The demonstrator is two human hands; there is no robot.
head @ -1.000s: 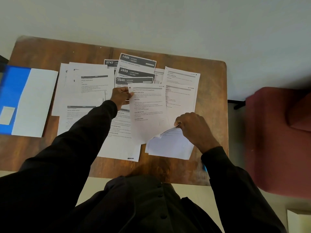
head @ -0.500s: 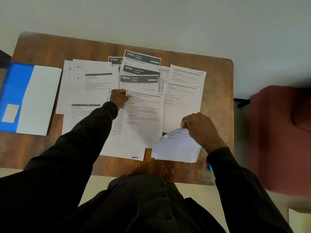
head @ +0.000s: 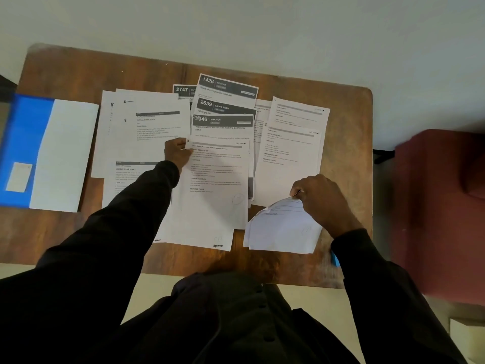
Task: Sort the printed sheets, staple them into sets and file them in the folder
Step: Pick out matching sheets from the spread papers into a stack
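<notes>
- Left hand (head: 177,152): fingers curled, pinching the upper left corner of the centre sheet (head: 217,185).
- Centre sheet: white, printed in short headed paragraphs. Lying almost flat at mid-table, its top edge overlapping the lowest header sheet.
- Right hand (head: 319,200): thumb and fingertips clenched on the top edge of a curled bundle (head: 280,229). Knuckles up, wrist bent inward.
- Curled bundle: a few white pages at 5 o'clock on the table. Upper corner lifted and bowed, lower edge resting on the wood.
- Both arms in dark sleeves (head: 126,224), the left reaching from 7 o'clock across the lower pages of the left pile (head: 147,122) and hiding part of them.
- Header sheets (head: 227,86) at 12 o'clock: dark bands numbered 1426, 2659, 2946 and 2747, fanned one over the next.
- Right pile (head: 291,153) at 2 o'clock of the centre sheet: two or more printed pages, staggered, lower corner tucked behind the right hand.
- Blue folder (head: 23,143) at 9 o'clock, hanging over the table's left edge, a white page (head: 63,153) lying over its right half.
- Table (head: 78,72): brown wood with rounded corners.
- Small blue object (head: 335,258) peeping out beside the right sleeve; too hidden to identify.
- Red chair (head: 441,200) at 3 o'clock, apart from the table.
</notes>
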